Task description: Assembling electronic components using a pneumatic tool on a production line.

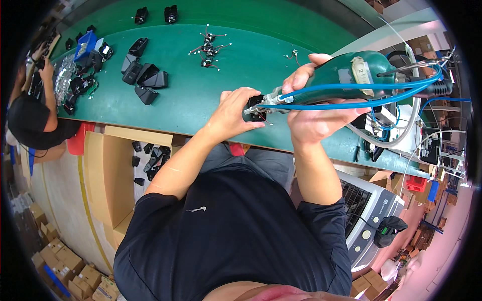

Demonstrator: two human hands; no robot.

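Observation:
My left hand grips a small black plastic housing at the near edge of the green bench, its fingers and thumb on either side. In my right hand is a green power screwdriver, wrapped by the palm and fingers and lying almost level. Its metal nose points left and meets the housing; whether it touches a screw cannot be made out. Two blue air tubes run along the tool to that nose. A short wire end shows beside the housing.
Several black plastic shells and small wired parts lie on the bench. A cardboard box of black pieces stands below, left. At far left a co-worker handles parts. Cables and a grey machine are on my right.

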